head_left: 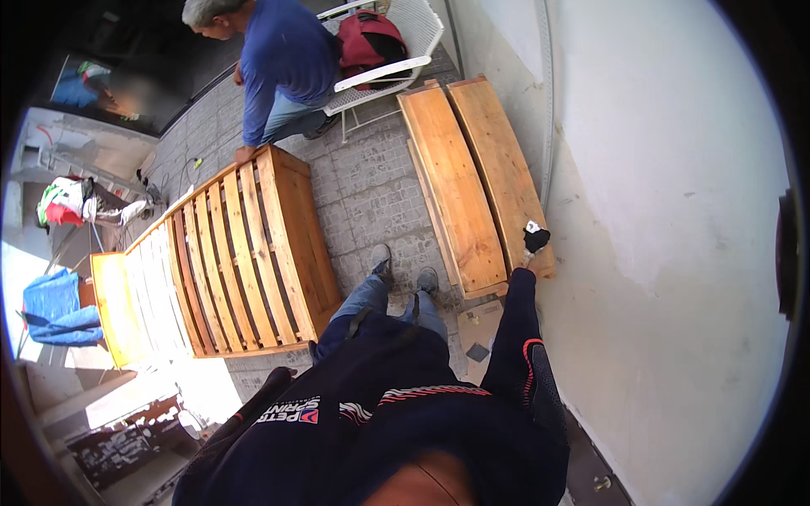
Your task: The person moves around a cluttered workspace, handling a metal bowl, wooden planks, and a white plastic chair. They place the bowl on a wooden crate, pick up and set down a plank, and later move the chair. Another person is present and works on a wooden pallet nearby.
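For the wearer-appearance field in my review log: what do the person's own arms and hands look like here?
Both arms wear long dark navy sleeves. The right sleeve has a red curved line and a black panel near the upper arm. The right hand seems to wear a black glove with a white patch. The left sleeve is plain and dark; the left hand is not visible.

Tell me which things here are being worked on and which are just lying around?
Being worked on:
right hand on the wooden panels leaning by the wall
slatted wooden frame, steadied by another person

Lying around:
white chair
red bag
blue cloth
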`<state>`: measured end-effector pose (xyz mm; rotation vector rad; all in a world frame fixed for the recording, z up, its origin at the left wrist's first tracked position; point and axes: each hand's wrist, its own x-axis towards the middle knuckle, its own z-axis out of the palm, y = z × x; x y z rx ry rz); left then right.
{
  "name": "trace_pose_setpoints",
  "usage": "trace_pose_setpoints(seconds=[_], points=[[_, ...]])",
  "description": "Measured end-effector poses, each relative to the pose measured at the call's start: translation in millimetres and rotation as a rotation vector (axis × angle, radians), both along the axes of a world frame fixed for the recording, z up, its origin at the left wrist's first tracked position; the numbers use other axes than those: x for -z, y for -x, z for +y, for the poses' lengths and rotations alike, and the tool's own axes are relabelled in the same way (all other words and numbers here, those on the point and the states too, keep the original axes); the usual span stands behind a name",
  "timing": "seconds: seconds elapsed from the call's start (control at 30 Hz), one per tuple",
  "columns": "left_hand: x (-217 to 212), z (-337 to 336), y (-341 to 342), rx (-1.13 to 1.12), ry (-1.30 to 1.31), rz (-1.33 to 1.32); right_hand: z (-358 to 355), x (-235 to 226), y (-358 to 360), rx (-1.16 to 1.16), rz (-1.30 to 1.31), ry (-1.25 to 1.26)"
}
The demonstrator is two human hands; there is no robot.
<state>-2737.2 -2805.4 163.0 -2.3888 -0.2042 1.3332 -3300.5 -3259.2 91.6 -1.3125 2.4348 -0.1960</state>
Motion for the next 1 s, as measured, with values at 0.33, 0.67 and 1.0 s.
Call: trace_pose_setpoints(seconds=[0.33,0.67,1.0], points=[[12.1,-5.5,115.6,-0.471,0.890,-0.027,6.7,-9.9,-38.6,-0.159,-0.318,-0.039],[-69.2,-200.3,145.5,-0.397,1.439,0.314,58.7,-91.4,-221.7,-0.787,-0.611,-0.103],[-116.9,-212.6,152.9,-0.750,1.409,0.152,126.1,-146.1,-326.3,-1.218,-0.854,-0.257]])
